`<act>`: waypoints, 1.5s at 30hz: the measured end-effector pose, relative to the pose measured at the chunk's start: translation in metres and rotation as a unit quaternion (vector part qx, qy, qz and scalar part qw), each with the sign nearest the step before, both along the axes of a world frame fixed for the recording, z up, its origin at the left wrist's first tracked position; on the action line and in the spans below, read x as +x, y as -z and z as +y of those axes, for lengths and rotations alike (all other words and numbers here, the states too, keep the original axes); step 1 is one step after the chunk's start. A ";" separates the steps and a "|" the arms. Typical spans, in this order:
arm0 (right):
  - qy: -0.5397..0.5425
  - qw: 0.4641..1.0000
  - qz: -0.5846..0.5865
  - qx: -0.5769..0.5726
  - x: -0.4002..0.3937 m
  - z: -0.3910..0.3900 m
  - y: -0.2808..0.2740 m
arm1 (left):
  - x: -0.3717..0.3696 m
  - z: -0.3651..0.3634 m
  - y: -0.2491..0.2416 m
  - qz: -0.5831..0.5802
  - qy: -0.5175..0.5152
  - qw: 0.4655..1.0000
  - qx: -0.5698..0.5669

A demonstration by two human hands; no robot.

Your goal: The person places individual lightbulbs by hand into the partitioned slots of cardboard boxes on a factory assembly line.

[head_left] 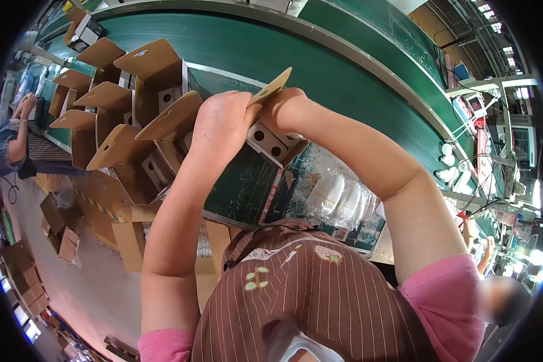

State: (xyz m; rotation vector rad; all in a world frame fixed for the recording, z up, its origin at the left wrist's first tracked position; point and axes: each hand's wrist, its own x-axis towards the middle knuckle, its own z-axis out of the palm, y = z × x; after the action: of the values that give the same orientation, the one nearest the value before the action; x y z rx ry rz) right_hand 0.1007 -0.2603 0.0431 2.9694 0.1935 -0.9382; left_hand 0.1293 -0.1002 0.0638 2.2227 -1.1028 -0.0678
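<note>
Between both hands, over the dark green tabletop [238, 190] by the belt [368, 105]: one open carton [294, 153], white insert [268, 143] with dark round holes facing the body. Its visible face runs down to the right in view; true long axis unclear, hands cover most of it. Left hand [222, 114] is on the left at the base of the raised flap [274, 86], thumb side against it; can't tell whether it pinches, fingers hidden. Right hand [288, 111] is right of the flap, bent down over the carton mouth, directly above the insert in view. Looks the nearer hand to the insert; fingertips out of sight, grip can't be told.

Obstructions: tilted flap stands between the hands. Just left, a cluster of open cartons [170, 118], flaps up, crowds the left wrist. Bagged white parts [335, 196] lie below the right forearm in view, apart from the carton.
</note>
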 end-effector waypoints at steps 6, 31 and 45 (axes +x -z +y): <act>0.006 0.999 0.030 0.010 0.003 0.002 -0.002 | 0.004 0.002 -0.001 0.003 0.005 1.000 0.004; 0.139 0.971 -0.104 0.163 -0.093 0.006 0.023 | 0.003 -0.002 0.002 -0.039 0.013 0.998 0.048; 0.428 0.801 -0.364 0.209 -0.363 -0.012 0.006 | -0.184 -0.021 0.090 0.194 0.115 0.974 0.017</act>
State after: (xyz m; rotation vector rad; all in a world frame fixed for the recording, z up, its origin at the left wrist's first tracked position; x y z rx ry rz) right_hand -0.2620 -0.2721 0.0369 3.5275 -1.1713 0.4459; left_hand -0.0551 -0.1213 -0.0257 1.9863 -1.1325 -0.5985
